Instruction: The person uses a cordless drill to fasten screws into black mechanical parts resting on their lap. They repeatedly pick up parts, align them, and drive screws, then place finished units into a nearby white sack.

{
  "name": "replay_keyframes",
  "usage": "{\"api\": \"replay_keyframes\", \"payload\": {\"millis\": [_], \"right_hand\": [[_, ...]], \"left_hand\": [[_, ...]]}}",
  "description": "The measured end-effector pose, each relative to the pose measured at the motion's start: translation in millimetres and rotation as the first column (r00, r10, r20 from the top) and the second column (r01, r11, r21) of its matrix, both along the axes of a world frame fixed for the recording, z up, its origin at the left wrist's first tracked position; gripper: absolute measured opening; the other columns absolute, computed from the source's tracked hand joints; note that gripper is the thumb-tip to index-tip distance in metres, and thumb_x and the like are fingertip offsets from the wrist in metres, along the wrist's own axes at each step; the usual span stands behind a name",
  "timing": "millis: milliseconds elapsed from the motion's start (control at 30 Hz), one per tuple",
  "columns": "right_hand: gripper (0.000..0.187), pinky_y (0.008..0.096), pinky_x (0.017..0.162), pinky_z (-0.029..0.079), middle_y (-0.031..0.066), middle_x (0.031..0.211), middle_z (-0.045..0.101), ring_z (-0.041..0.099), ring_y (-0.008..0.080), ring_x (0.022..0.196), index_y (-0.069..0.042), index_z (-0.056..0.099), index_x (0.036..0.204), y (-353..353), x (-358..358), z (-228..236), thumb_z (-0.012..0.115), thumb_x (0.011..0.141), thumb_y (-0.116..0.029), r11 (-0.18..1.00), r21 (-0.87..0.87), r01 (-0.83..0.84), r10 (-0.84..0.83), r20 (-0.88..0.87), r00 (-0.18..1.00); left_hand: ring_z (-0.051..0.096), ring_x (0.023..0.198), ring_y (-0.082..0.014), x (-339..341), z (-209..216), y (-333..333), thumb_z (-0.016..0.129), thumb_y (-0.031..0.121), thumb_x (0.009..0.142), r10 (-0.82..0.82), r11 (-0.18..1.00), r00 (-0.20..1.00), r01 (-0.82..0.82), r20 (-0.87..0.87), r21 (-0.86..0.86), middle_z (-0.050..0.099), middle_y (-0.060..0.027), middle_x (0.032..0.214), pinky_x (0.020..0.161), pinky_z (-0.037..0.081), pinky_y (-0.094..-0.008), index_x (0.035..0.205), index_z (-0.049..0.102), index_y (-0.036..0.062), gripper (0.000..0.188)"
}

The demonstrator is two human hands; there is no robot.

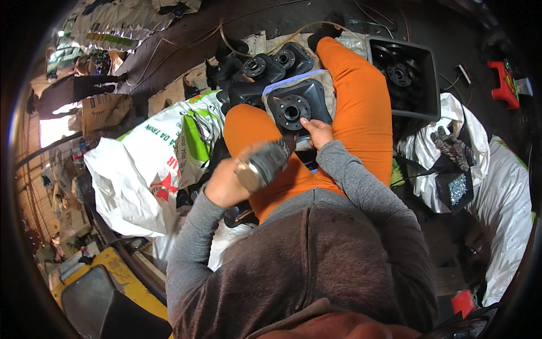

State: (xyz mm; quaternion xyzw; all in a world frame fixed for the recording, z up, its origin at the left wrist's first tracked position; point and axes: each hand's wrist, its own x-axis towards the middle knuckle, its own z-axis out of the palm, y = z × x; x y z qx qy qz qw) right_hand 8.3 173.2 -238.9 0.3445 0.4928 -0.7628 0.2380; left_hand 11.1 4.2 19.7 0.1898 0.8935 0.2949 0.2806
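Between my knees lies a black moulded part [311, 97], square and flared, with a round raised flange and a central hole. It rests on a pale cloth [333, 90] with a blue-violet edge. My right hand [320, 133] grips its near side, thumb pressed beside the flange and other fingers partly hidden. My left hand [224, 183] is closed round a stout cylindrical hand tool [262, 165], grey and black with a round tan end. The tool is smeared by motion; its front end points toward the near edge of the part, and whether it touches cannot be told.
Similar black parts [254, 66] lie beyond my left knee. A dark grey crate [437, 85] of black parts stands at right. Large white sacks [121, 181] flank me; patterned gloves [451, 148] and a pouch of small metal pieces [458, 189] lie right. A hose [226, 39] crosses the floor.
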Motion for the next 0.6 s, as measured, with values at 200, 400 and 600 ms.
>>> {"api": "replay_keyframes", "payload": {"millis": [200,400,600], "right_hand": [[0.04,0.025,0.048,0.039,0.0003,0.069,0.056,0.048,0.0086,0.055,0.003,0.063,0.096,4.6,-0.8,9.0,0.071,0.085,-0.034,0.998,0.056,-0.024,0.037,-0.24,0.97],[0.024,0.0199,0.041,0.024,-0.0037,0.072,0.049,0.032,0.0035,0.05,-0.008,0.057,0.096,84.5,-54.7,85.5,0.064,0.09,-0.03,0.911,-0.373,-0.173,0.031,-0.358,0.933],[0.027,0.0205,0.04,0.022,-0.005,0.068,0.052,0.034,0.0028,0.046,-0.006,0.062,0.105,69.9,-76.7,179.3,0.057,0.093,-0.03,0.801,-0.233,-0.551,0.385,-0.505,0.773]], "left_hand": [[0.061,0.092,-0.0387,113.3,-89.3,-43.0,0.071,0.017,0.072,0.056,0.97,0.998,-0.045,0.04,-0.239,0.058,-0.0167,0.104,0.078,0.051,-0.0455,0.14,0.041,0.0176,0.074],[0.056,0.101,-0.036,123.6,-84.4,-20.9,0.071,0.008,0.071,0.178,0.967,0.983,-0.184,-0.049,-0.179,0.055,-0.0145,0.109,0.084,0.047,-0.0437,0.14,0.041,0.0136,0.075],[0.056,0.104,-0.0281,131.4,-45.3,-26.3,0.075,0.012,0.069,0.079,0.997,0.987,-0.079,-0.138,0.006,0.057,-0.0103,0.116,0.092,0.04,-0.0427,0.136,0.045,0.0085,0.074]]}}
